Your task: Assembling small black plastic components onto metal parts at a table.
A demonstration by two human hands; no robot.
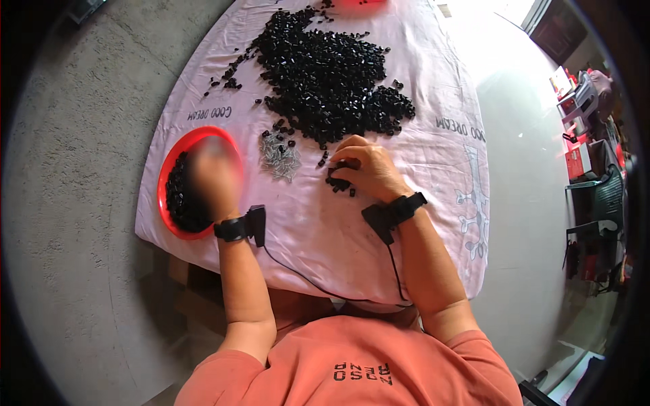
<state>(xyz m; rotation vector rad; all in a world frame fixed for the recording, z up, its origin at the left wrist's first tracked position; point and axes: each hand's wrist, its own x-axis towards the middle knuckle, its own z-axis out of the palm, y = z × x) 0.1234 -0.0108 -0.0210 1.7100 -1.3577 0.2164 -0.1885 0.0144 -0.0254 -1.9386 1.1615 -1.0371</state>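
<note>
My left hand (215,177) is over a red bowl (238,162) at the table's left side. Motion smears its fingers, so I cannot see whether it holds anything. Inside the bowl lie many small black plastic pieces (181,203). My right hand (371,169) rests on the cloth with fingers curled down around a few small black pieces (340,177), just below the big heap of the same black pieces (332,81). Between my hands sits a small pile of thin silvery, clear-looking pieces (279,157), with several black ones along its upper edge.
A pale pink printed cloth (433,176) covers the table. At its far edge stands another red container (362,7), partly cut off. Black straps with small boxes and a cable (298,272) are on my wrists. To the right are a dark green chair (606,203) and cluttered shelves (575,108).
</note>
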